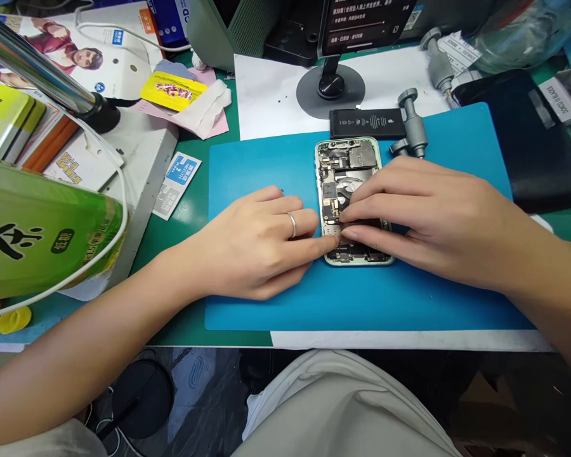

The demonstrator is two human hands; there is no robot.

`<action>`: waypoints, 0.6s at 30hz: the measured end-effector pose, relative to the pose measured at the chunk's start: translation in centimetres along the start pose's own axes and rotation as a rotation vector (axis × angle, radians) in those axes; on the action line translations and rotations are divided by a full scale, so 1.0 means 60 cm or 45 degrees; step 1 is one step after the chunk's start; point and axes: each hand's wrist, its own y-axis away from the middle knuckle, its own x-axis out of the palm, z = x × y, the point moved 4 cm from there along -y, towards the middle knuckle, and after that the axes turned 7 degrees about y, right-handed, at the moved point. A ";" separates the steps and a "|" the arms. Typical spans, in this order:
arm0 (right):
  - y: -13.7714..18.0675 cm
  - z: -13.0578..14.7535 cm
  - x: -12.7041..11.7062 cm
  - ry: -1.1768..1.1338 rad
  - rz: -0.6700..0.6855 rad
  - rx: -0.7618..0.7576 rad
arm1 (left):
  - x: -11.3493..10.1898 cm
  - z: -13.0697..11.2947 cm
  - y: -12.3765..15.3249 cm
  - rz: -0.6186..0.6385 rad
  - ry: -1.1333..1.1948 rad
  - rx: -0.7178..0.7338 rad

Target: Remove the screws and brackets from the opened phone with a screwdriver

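Note:
An opened smartphone [330, 190] with its inner boards and an empty-looking battery bay exposed lies on the blue mat. My left hand [261, 244], a ring on one finger, is beside its lower left edge; most fingers are curled, and the index finger reaches over the frame to press near the lower boards. Over the phone's right half, my right hand [423, 212] has its thumb and fingers brought together at the lower middle. Anything between those fingertips is too small or hidden. A black phone battery [367, 124] lies just above the phone, beside a grey screwdriver-like tool [413, 127].
Behind the mat [266, 311], a phone stand [330, 92] holds a lit screen. Another grey tool [438, 66] and a black flat panel [518, 139] are at right. A green bottle [47, 228], metal pole [38, 60] and yellow packet [171, 91] crowd the left.

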 end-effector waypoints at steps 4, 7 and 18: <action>0.000 0.002 0.000 0.005 -0.013 -0.027 | -0.001 0.000 0.000 -0.005 0.019 0.004; 0.001 0.002 0.001 0.012 -0.011 -0.031 | -0.001 0.000 0.000 -0.007 0.020 0.003; 0.001 0.001 0.000 0.032 -0.019 -0.051 | 0.001 0.000 0.000 -0.008 0.012 0.004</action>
